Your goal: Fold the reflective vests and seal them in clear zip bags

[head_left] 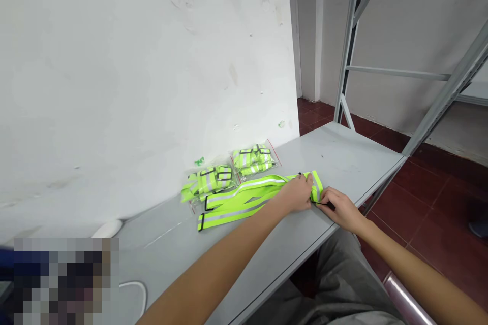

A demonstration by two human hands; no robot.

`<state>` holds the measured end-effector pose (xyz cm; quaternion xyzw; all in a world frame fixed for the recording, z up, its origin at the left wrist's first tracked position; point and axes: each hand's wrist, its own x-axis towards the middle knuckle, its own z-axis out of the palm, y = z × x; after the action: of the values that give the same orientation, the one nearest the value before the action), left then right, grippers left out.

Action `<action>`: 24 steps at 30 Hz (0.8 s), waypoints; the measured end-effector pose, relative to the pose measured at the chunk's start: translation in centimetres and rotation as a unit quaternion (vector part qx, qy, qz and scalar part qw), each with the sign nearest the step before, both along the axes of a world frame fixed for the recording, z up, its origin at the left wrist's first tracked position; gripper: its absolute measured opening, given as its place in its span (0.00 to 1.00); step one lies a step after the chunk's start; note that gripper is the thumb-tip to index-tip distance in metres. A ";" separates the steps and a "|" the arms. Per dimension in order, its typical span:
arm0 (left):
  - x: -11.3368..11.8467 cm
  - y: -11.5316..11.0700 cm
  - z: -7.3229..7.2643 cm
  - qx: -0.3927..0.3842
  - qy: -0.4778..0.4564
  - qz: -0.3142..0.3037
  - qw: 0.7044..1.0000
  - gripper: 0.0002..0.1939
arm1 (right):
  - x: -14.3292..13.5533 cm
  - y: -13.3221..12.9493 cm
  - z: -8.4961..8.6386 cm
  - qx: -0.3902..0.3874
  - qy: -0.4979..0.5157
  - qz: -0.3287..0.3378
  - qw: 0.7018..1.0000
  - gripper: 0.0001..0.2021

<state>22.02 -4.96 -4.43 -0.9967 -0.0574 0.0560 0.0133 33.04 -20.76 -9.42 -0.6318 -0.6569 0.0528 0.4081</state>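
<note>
A bright yellow-green reflective strap with silver stripes and black end fittings lies in folded lengths across the grey table. My left hand is closed on the bunched lengths near their right end; its fingertips are partly hidden. Just to the right, my right hand pinches a thin black piece at the edge of that strap. Behind the strap, two clear bags hold similar folded straps: the left bag and the right bag, which has a red seal line.
The grey table runs along a white wall. A metal rack frame rises at its far right end. On the left are a rounded white object and a white cable. A shiny roll is at lower right.
</note>
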 end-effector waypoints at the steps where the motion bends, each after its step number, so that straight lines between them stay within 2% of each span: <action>1: 0.0 0.2 0.0 0.000 0.001 -0.004 1.000 0.36 | 0.0 0.0 0.0 -0.001 -0.005 0.007 1.000 0.05; 7: 0.1 1.3 0.2 -0.006 0.007 0.012 1.000 0.29 | -0.5 0.8 0.1 -0.021 -0.018 0.027 0.999 0.06; 12: 0.3 1.8 0.6 -0.013 -0.018 0.056 0.998 0.25 | -0.4 2.2 1.0 -0.038 -0.110 -0.035 0.993 0.07; 18: -0.4 1.2 1.0 -0.024 -0.032 0.078 0.996 0.23 | 0.1 2.9 1.2 0.022 -0.193 -0.049 0.980 0.09; 21: -0.8 0.3 0.8 -0.036 -0.035 0.069 0.996 0.25 | 0.4 2.8 0.5 0.057 -0.200 -0.104 0.973 0.09; 24: -1.3 -0.5 0.4 -0.052 -0.040 0.050 0.997 0.27 | 1.0 2.5 0.2 0.072 -0.189 -0.159 0.966 0.05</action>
<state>20.72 -5.47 -4.00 -0.9934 -0.1042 0.0196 -0.0440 34.00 -18.24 -9.23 -0.6956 -0.6154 -0.1806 0.3237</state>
